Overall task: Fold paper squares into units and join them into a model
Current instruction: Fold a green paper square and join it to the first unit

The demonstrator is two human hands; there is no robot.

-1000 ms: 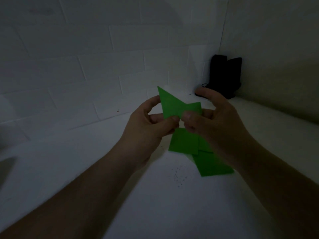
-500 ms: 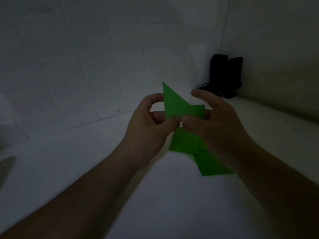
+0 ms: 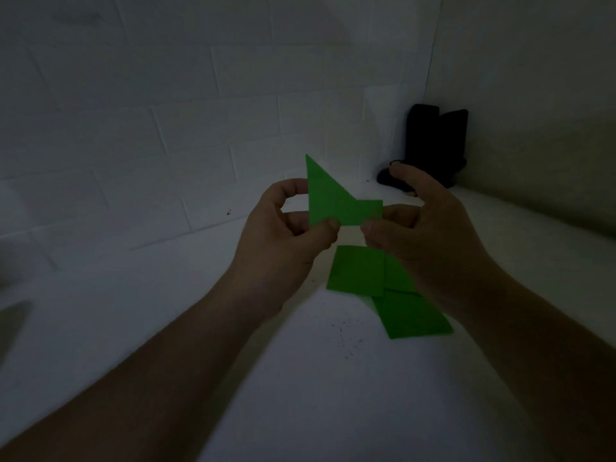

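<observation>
Now that you have lifted the pointed green folded paper unit [image 3: 336, 201] higher above the worktop [image 3: 166, 328], left hand [image 3: 283, 248] and right hand [image 3: 423, 238] fingers pinching its near edge, you seem mid-crease, spare green paper squares [image 3: 383, 288] lying below.

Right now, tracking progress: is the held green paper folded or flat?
Folded: the green paper shows a pointed flap beside a square tab, pinched by both hands.

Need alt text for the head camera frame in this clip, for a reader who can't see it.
Two bare hands hold a folded green paper unit in the air, the left hand and right hand each pinching its lower edge. More green paper pieces lie overlapping on the white surface below, and a dark object stands in the dim corner behind.
</observation>
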